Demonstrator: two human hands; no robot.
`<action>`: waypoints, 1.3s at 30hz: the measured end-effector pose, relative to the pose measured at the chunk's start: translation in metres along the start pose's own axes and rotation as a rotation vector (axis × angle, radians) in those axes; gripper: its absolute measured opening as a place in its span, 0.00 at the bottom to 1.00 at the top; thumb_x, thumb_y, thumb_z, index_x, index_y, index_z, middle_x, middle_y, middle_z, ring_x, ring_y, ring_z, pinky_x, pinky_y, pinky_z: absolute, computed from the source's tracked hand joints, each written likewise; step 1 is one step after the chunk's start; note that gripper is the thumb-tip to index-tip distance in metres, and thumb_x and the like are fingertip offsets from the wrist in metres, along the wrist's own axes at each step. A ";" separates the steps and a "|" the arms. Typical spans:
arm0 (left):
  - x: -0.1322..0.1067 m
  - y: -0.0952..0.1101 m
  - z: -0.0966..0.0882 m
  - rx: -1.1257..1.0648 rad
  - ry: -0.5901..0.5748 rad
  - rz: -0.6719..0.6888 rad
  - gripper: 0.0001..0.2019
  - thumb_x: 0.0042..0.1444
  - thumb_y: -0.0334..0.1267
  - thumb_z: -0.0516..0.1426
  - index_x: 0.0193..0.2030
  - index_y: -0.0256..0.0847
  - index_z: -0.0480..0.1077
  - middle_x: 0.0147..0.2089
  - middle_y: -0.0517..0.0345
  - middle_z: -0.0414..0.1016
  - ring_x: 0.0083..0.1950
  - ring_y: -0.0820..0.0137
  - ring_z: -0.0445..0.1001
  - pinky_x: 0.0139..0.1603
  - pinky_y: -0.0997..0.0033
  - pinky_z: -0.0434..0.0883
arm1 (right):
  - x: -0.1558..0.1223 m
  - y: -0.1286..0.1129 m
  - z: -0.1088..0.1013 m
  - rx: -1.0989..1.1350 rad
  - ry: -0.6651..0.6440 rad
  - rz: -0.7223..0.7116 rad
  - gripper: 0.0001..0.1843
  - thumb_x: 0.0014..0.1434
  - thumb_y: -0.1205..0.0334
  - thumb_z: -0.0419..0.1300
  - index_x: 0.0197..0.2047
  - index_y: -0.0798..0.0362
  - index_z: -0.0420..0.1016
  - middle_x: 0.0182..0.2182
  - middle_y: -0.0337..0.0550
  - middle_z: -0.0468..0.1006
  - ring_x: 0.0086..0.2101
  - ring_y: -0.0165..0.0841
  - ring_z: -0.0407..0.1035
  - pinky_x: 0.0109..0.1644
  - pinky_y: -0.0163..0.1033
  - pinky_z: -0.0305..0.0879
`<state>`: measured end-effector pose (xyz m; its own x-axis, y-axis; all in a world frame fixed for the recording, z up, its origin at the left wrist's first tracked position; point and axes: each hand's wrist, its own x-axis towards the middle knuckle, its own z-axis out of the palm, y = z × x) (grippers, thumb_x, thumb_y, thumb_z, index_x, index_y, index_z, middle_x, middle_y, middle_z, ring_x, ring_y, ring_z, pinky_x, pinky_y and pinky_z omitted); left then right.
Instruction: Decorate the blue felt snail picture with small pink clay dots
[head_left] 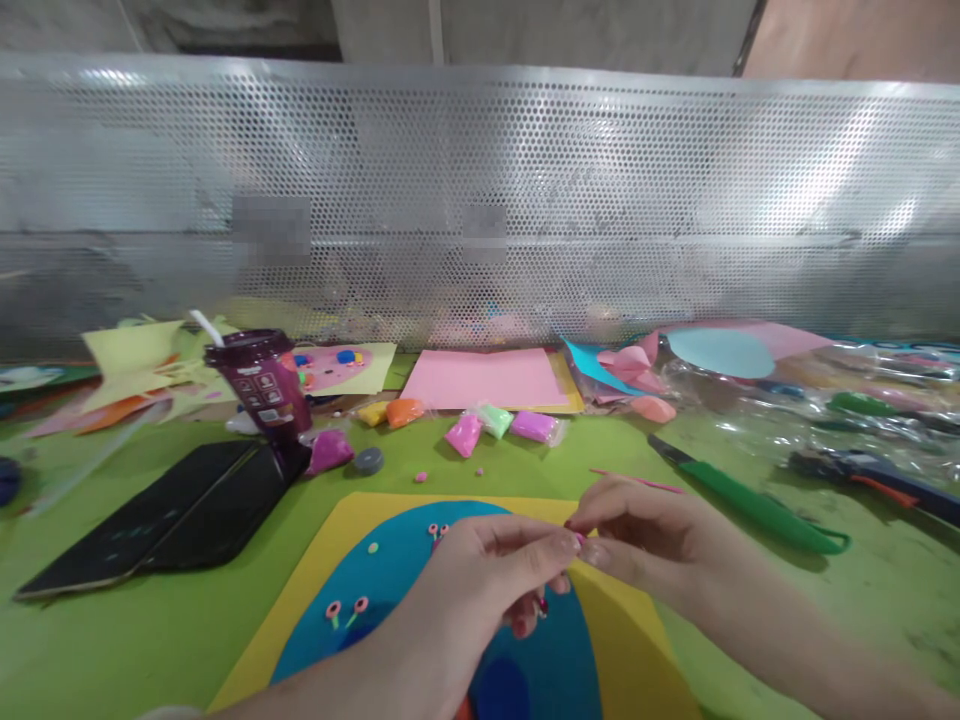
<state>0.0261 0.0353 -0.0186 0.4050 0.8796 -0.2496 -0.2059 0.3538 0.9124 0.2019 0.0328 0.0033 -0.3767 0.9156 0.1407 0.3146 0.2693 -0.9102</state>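
Note:
My left hand (502, 575) and my right hand (645, 535) meet fingertip to fingertip over the right part of a blue round sheet (405, 540) on yellow paper (330, 545). Between the pinched fingers of both hands shows a tiny bit of pink modelling clay (580, 538), mostly covered by the fingertips. Clay eyes on stalks (346, 610) and a pale green dot (373, 548) lie on the blue sheet. My left hand and forearm hide much of its middle. Just beyond my right hand lies a thin pink stick (637, 480).
Two pink clay crumbs (421, 477), a grey cap (368, 461) and bagged clay (495, 420) lie beyond the paper. At left are a black case (187, 510) and a purple cup (262, 390) with a straw. A green-handled knife (757, 500) lies right; a perforated metal panel (480, 180) stands behind.

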 end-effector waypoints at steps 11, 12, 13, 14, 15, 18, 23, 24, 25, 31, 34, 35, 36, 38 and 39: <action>0.000 0.000 0.001 0.011 0.004 -0.012 0.12 0.44 0.45 0.64 0.25 0.37 0.74 0.21 0.62 0.66 0.21 0.79 0.58 0.22 0.76 0.53 | 0.002 -0.002 -0.001 -0.034 0.004 -0.074 0.10 0.59 0.54 0.57 0.33 0.49 0.75 0.33 0.40 0.73 0.34 0.34 0.68 0.38 0.38 0.68; -0.001 0.000 0.001 0.023 0.010 -0.018 0.12 0.43 0.45 0.64 0.24 0.37 0.74 0.21 0.62 0.67 0.21 0.79 0.58 0.22 0.76 0.53 | 0.002 -0.002 0.001 -0.020 -0.002 -0.070 0.09 0.58 0.54 0.58 0.32 0.49 0.74 0.32 0.40 0.72 0.34 0.33 0.68 0.38 0.39 0.68; -0.001 0.000 0.001 0.034 0.013 -0.025 0.12 0.42 0.45 0.65 0.24 0.37 0.74 0.21 0.62 0.67 0.21 0.79 0.58 0.23 0.75 0.53 | 0.002 -0.001 0.001 -0.014 -0.003 -0.065 0.09 0.58 0.55 0.58 0.31 0.49 0.74 0.32 0.40 0.72 0.33 0.33 0.68 0.37 0.39 0.68; -0.001 0.000 0.001 0.043 0.015 -0.028 0.12 0.42 0.45 0.65 0.24 0.37 0.73 0.21 0.62 0.67 0.21 0.79 0.58 0.23 0.75 0.53 | 0.002 -0.001 0.002 -0.013 0.003 -0.062 0.09 0.58 0.55 0.58 0.31 0.49 0.74 0.31 0.39 0.72 0.32 0.33 0.68 0.36 0.39 0.68; -0.001 0.000 0.001 0.054 0.019 -0.027 0.13 0.42 0.45 0.65 0.24 0.37 0.73 0.22 0.62 0.67 0.21 0.79 0.58 0.23 0.75 0.53 | 0.002 -0.002 0.003 -0.013 0.013 -0.056 0.09 0.57 0.55 0.58 0.30 0.49 0.74 0.30 0.39 0.72 0.31 0.33 0.68 0.36 0.38 0.68; 0.001 -0.001 0.000 0.077 0.039 -0.001 0.16 0.44 0.49 0.63 0.23 0.36 0.71 0.22 0.62 0.65 0.21 0.79 0.58 0.23 0.75 0.53 | 0.002 -0.004 0.003 0.018 0.038 -0.012 0.08 0.55 0.55 0.60 0.29 0.49 0.75 0.28 0.38 0.73 0.31 0.32 0.69 0.35 0.35 0.68; 0.002 0.000 0.000 0.157 0.105 0.010 0.15 0.45 0.49 0.61 0.29 0.38 0.72 0.25 0.63 0.67 0.22 0.78 0.60 0.24 0.75 0.56 | 0.001 -0.003 0.003 0.075 0.112 0.129 0.10 0.54 0.52 0.61 0.30 0.49 0.76 0.28 0.37 0.75 0.31 0.31 0.69 0.33 0.31 0.67; 0.002 0.001 0.000 0.199 0.115 0.017 0.14 0.46 0.49 0.61 0.31 0.38 0.73 0.25 0.63 0.67 0.23 0.77 0.61 0.24 0.75 0.57 | 0.001 -0.002 0.003 0.078 0.111 0.142 0.10 0.54 0.51 0.61 0.30 0.49 0.76 0.28 0.37 0.75 0.31 0.31 0.69 0.33 0.31 0.66; 0.001 0.002 0.000 0.243 0.118 0.026 0.14 0.46 0.48 0.61 0.33 0.39 0.74 0.25 0.62 0.68 0.24 0.76 0.62 0.25 0.75 0.57 | 0.000 -0.002 0.003 0.079 0.107 0.150 0.11 0.54 0.51 0.61 0.30 0.48 0.76 0.28 0.37 0.76 0.31 0.31 0.69 0.33 0.30 0.66; -0.006 0.011 0.007 0.349 0.107 0.072 0.11 0.48 0.45 0.60 0.31 0.39 0.74 0.25 0.62 0.68 0.26 0.74 0.63 0.28 0.75 0.59 | -0.001 -0.005 0.005 0.039 0.076 0.168 0.12 0.54 0.51 0.59 0.29 0.50 0.76 0.27 0.39 0.75 0.30 0.34 0.69 0.33 0.34 0.67; -0.008 0.013 0.008 0.349 0.126 0.051 0.10 0.48 0.44 0.59 0.30 0.39 0.73 0.23 0.64 0.66 0.25 0.74 0.63 0.27 0.76 0.58 | 0.000 -0.003 0.005 0.050 0.087 0.156 0.13 0.54 0.49 0.59 0.29 0.50 0.77 0.27 0.40 0.75 0.30 0.34 0.69 0.32 0.35 0.67; -0.008 0.013 0.008 0.348 0.129 0.052 0.10 0.48 0.44 0.59 0.30 0.39 0.73 0.23 0.64 0.66 0.25 0.74 0.63 0.27 0.76 0.58 | 0.000 -0.002 0.004 0.057 0.106 0.152 0.14 0.54 0.49 0.59 0.29 0.50 0.77 0.27 0.40 0.75 0.30 0.34 0.69 0.32 0.34 0.67; -0.008 0.013 0.008 0.349 0.133 0.053 0.10 0.48 0.44 0.59 0.30 0.39 0.73 0.23 0.64 0.66 0.25 0.74 0.63 0.27 0.76 0.58 | 0.000 0.000 0.003 0.064 0.125 0.154 0.14 0.55 0.48 0.59 0.30 0.50 0.77 0.28 0.40 0.75 0.30 0.33 0.69 0.32 0.34 0.67; -0.007 0.013 0.008 0.350 0.132 0.054 0.11 0.48 0.45 0.59 0.30 0.38 0.73 0.23 0.64 0.66 0.26 0.74 0.63 0.27 0.76 0.58 | 0.001 0.001 0.002 0.081 0.139 0.165 0.14 0.55 0.48 0.59 0.30 0.49 0.77 0.28 0.40 0.75 0.31 0.33 0.69 0.32 0.33 0.66; -0.007 0.013 0.008 0.351 0.127 0.055 0.10 0.48 0.44 0.59 0.29 0.38 0.73 0.23 0.64 0.66 0.25 0.75 0.62 0.27 0.76 0.58 | 0.001 0.001 0.002 0.088 0.127 0.172 0.14 0.55 0.48 0.59 0.29 0.49 0.77 0.28 0.39 0.75 0.31 0.32 0.68 0.33 0.33 0.66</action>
<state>0.0273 0.0309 -0.0024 0.2833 0.9345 -0.2157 0.1029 0.1940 0.9756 0.2003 0.0333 0.0016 -0.2102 0.9774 0.0237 0.2856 0.0846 -0.9546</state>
